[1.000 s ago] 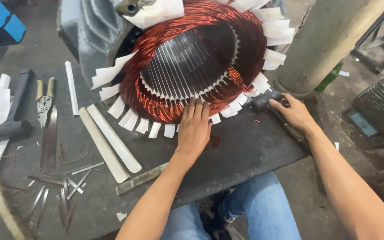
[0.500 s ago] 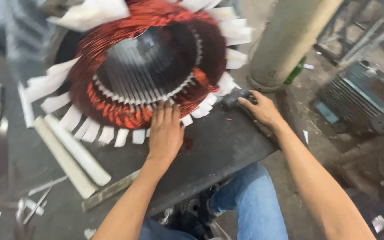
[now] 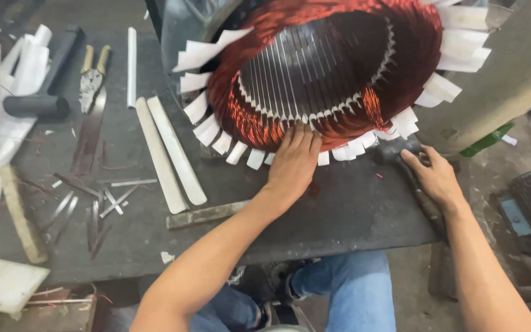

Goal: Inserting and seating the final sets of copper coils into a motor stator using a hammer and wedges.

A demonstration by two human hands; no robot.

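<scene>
A large motor stator (image 3: 314, 67) lies on its side on the dark workbench (image 3: 339, 215), with its slotted steel core ringed by copper-red windings (image 3: 247, 117). White insulation paper tabs (image 3: 207, 126) stick out around the coil. My left hand (image 3: 293, 163) lies flat, its fingertips pressing on the lower edge of the winding and holding nothing. My right hand (image 3: 434, 178) closes over a dark hammer (image 3: 394, 150) at the stator's lower right, the handle running under my palm towards the bench edge.
Two long white strips (image 3: 173, 154) and a flat metal bar (image 3: 207, 214) lie left of my left hand. Farther left are pliers (image 3: 93, 74), a black mallet (image 3: 35, 104), thin metal slivers (image 3: 93, 203) and a wooden stick (image 3: 23, 215). A grey pillar (image 3: 511, 80) stands at the right.
The view has swung around and closer. My left hand stays on the lower winding and my right hand stays on the hammer by the stator's lower right.
</scene>
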